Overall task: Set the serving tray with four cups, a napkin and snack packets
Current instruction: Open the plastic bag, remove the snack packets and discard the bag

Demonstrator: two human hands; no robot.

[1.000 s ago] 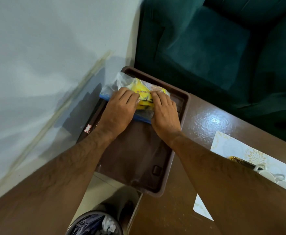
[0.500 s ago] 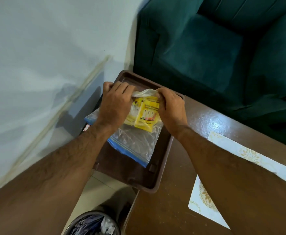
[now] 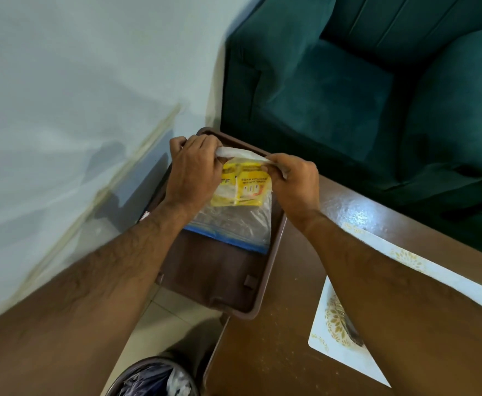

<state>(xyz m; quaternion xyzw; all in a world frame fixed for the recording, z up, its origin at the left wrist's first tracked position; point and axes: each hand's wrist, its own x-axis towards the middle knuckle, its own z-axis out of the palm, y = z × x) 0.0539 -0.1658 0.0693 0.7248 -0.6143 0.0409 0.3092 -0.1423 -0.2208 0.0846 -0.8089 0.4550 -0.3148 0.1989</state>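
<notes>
Two bare hands, both curled onto one clear plastic zip bag [image 3: 234, 224]: left hand [image 3: 192, 172] gripping the bag's upper left edge, right hand [image 3: 294, 181] pinching the upper right edge, a whitish band of bunched plastic stretched taut between them. Crinkled, glossy film, roughly rectangular, with a blue strip along the lower edge. Inside, two yellow snack packets [image 3: 241, 187] visible side by side, flat, rectangular sachets with red and dark print, bunched near the top of the bag just below the hands; any further packets not discernible. Bag held over the far half of one brown serving tray [image 3: 219, 281], long axis running from the hands down toward the viewer, blue-edged end pointing nearward and seemingly resting on the tray floor, though contact hard to judge.

Tray of smooth, matte moulded plastic, rectangular with rounded corners and a raised rim, long axis running away from the viewer and leaning left; set at the corner of one polished, glossy brown wooden table [image 3: 277, 352], left side apparently overhanging the table edge. One white placemat [image 3: 334, 338] with gold floral motifs flat on the table to the right, partly hidden under the right forearm. One teal velvet sofa [image 3: 362, 95], soft and cushioned, beyond the table. One round bin [image 3: 154, 378] with crumpled contents on the tiled floor below. Pale painted wall [image 3: 62, 81] on the left.
</notes>
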